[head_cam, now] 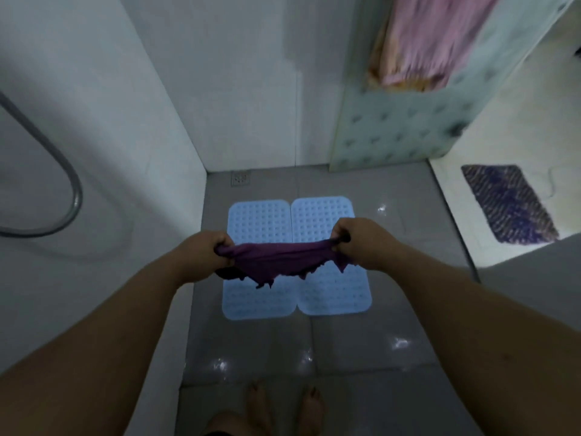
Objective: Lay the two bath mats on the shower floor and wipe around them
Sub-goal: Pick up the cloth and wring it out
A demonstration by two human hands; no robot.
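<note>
Two light blue perforated bath mats lie flat and side by side on the grey shower floor, the left mat touching the right mat along their long edges. A purple cloth is stretched in the air above the mats. My left hand grips its left end and my right hand grips its right end. The cloth hides the middle of both mats.
A floor drain sits in the far left corner. White walls close in on the left and far side, with a shower hose on the left wall. A patterned glass panel carries a pink towel. A purple rug lies outside. My bare feet stand on wet tiles.
</note>
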